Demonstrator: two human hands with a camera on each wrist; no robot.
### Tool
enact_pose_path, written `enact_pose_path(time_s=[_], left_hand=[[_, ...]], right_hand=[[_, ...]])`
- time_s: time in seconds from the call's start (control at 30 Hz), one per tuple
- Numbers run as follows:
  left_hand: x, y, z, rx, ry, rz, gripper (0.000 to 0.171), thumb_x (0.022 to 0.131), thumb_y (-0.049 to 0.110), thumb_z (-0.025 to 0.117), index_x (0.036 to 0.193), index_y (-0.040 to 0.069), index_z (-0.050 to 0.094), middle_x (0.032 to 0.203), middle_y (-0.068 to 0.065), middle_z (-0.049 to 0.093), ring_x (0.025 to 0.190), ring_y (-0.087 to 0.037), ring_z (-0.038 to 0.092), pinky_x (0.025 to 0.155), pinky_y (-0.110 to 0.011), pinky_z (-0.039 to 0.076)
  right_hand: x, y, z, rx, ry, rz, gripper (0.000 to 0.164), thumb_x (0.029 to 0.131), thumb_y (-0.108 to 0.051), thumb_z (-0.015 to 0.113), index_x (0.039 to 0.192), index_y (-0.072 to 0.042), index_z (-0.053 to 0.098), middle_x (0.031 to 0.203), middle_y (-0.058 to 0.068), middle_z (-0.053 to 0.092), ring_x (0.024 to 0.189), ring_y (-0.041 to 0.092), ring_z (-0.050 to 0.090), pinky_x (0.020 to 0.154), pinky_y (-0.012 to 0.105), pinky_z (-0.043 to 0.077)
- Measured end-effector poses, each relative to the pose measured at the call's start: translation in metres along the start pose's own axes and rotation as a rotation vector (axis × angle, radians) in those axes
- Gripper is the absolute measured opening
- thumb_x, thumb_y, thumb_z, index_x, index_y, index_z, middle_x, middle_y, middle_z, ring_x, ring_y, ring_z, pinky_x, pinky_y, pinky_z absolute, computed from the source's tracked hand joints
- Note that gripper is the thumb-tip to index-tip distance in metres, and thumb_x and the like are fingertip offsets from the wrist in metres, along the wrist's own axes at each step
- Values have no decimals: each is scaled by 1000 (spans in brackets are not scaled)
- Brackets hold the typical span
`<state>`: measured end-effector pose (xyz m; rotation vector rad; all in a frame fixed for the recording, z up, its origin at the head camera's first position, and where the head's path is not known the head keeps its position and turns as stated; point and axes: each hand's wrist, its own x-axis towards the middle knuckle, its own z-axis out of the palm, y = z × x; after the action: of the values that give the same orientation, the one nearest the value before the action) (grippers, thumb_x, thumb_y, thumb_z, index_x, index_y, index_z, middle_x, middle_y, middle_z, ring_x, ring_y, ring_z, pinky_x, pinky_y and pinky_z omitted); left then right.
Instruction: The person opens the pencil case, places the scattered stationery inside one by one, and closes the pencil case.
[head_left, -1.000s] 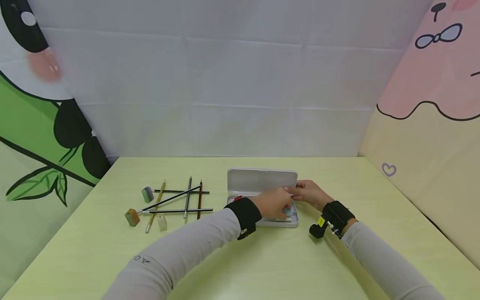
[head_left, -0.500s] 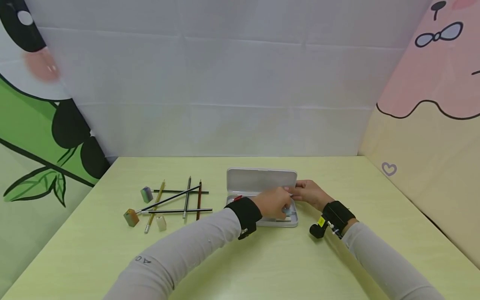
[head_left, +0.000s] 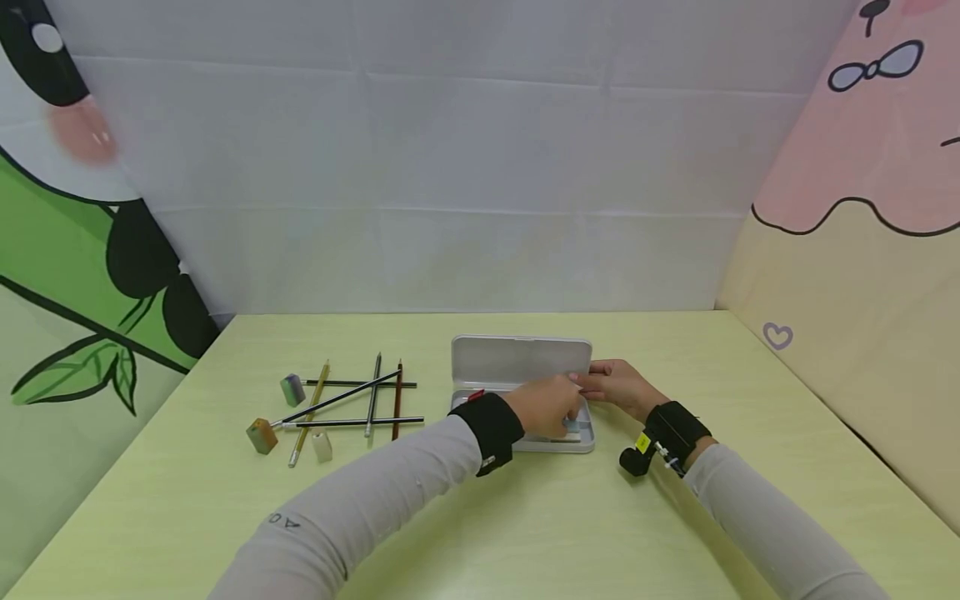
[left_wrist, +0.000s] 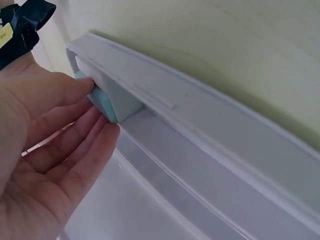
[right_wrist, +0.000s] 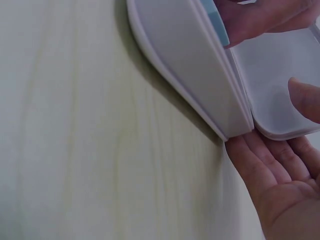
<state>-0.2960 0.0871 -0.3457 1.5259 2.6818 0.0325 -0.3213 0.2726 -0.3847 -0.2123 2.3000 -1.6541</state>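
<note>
A white pencil case (head_left: 521, 358) lies on the table with its lid raised at the back. My left hand (head_left: 546, 406) reaches into its right end. In the left wrist view the thumb and fingers of that hand pinch a pale blue-green eraser (left_wrist: 104, 102) against the end wall inside the case. Part of the eraser is hidden by the hand. My right hand (head_left: 618, 387) is at the case's back right corner. The right wrist view has its fingers (right_wrist: 270, 162) extended against the hinge corner, the thumb standing apart over the lid.
Left of the case, several pencils (head_left: 352, 422) lie crossed. Near them are a blue-purple block (head_left: 292, 389), an orange-brown block (head_left: 262, 436) and a small whitish block (head_left: 322, 446). A red item (head_left: 476, 395) shows in the case's left end. A curtain (head_left: 480, 167) hangs behind the table.
Both hands stay at the pencil case with almost no movement. The view has shifted very slightly.
</note>
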Motion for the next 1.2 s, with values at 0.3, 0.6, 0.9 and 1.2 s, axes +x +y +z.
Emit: enact_pose_path(time_s=[0.3,0.6,0.9,1.2], left_hand=[[-9,-9,1,-82,65,-16,34,81,6,72,57,11,49,58,8,29,55,-5,26,52,-15,20],[-7,2,1,-4,82,-72,17,87,25,71,91,9,75,79,4,70,65,-4,55,61,-13,41],[-26,-5,-8,-74,72,-114,33,89,22,69,116,5,68,114,-5,70,102,-14,64,89,-20,51],[-83,-44,-26,-258,119,-159,37,86,17,69,119,1,65,120,-12,68,111,-25,63,96,-35,51]], right_hand=[[5,-6,3,19,-40,-13,57,96,-21,58,140,10,40,138,27,51,100,3,64,92,25,54],[-8,0,-10,-51,90,-58,56,95,-26,60,137,9,46,138,28,51,103,5,64,90,27,55],[-26,11,-25,-95,212,-5,63,95,-32,60,138,10,43,140,30,48,101,3,63,89,25,55],[-22,7,-22,-81,179,-2,62,95,-30,59,139,11,42,142,30,46,98,-3,62,89,23,55]])
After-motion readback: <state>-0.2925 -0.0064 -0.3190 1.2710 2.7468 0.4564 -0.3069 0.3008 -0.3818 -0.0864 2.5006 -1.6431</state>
